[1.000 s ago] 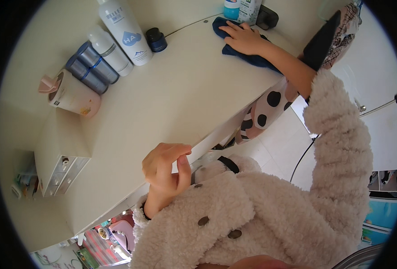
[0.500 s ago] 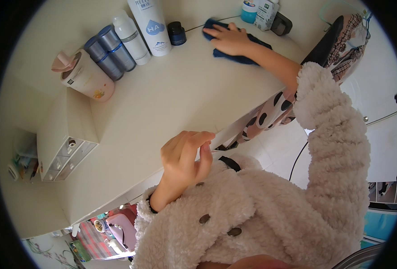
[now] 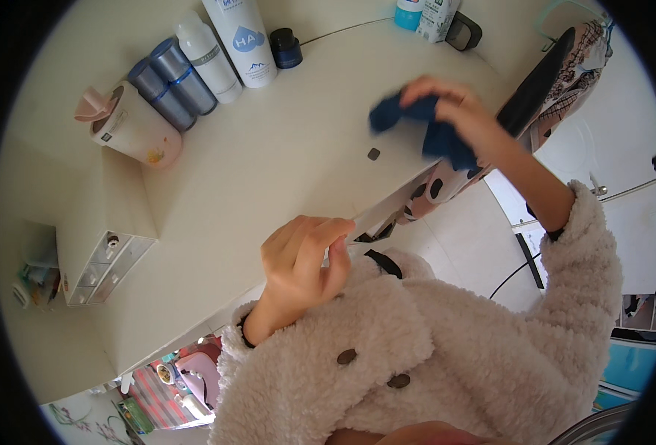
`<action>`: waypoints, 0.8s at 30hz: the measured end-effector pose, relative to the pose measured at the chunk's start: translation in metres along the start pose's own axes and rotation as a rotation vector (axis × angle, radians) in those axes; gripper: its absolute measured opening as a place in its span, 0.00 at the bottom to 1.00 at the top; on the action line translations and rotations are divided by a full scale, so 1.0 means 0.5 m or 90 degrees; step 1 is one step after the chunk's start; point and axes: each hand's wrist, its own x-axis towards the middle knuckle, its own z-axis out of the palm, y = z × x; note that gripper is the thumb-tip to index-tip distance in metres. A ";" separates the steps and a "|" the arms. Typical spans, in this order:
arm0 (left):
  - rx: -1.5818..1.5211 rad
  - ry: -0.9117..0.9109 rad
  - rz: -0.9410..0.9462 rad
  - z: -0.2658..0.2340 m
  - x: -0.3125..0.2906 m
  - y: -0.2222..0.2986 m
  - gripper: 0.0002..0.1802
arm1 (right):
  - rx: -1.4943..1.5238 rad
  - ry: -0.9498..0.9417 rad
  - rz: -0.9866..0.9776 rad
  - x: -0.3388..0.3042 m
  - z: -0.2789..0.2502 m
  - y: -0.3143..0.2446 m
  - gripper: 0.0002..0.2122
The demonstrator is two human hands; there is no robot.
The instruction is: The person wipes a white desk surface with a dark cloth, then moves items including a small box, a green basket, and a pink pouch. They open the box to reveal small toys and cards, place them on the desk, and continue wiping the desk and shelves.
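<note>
Over the right part of the white desktop [image 3: 269,156], my right hand [image 3: 465,111] grips a dark blue cloth [image 3: 446,144]. Hand and cloth are smeared by motion, and part of the cloth hangs toward the front edge. Left of the cloth, a small dark square piece [image 3: 373,154] lies on the desktop. My left hand [image 3: 302,259] is held by the front edge, close to my fluffy jacket [image 3: 387,326]. Its fingers are curled in toward the thumb, and nothing shows in them.
Along the back stand a pink canister [image 3: 139,130], two blue-grey bottles [image 3: 183,78], white bottles [image 3: 246,48] and a dark jar [image 3: 286,49]. A small drawer box [image 3: 109,230] sits at the left. A turquoise jar [image 3: 409,13] and black holder [image 3: 463,33] are at the back right.
My right hand has drawn the cloth toward me and rightward, bunching it up from lying flat. The dark square piece now shows on the desktop. My left hand has hardly moved.
</note>
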 end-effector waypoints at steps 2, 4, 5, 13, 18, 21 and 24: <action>0.001 0.007 0.001 0.003 -0.001 -0.002 0.12 | 0.208 0.163 0.107 0.000 -0.038 0.019 0.22; 0.008 0.005 0.006 0.004 -0.003 -0.005 0.12 | -0.148 0.191 0.069 0.050 -0.059 0.073 0.24; 0.005 0.010 0.007 0.004 -0.005 -0.006 0.12 | -0.372 0.136 0.043 0.091 -0.055 0.108 0.24; -0.081 0.145 0.031 -0.001 -0.028 -0.012 0.10 | -0.482 -0.121 -0.142 0.114 0.098 0.084 0.22; -0.108 0.153 -0.003 -0.006 -0.036 -0.007 0.07 | -0.240 -0.166 -0.186 -0.042 0.114 -0.018 0.15; -0.153 0.159 -0.046 -0.012 -0.032 0.000 0.05 | -0.088 -0.253 0.005 -0.139 0.003 -0.078 0.09; -0.130 0.148 -0.044 -0.010 -0.023 0.003 0.05 | -0.111 -0.020 0.021 -0.178 -0.068 -0.102 0.09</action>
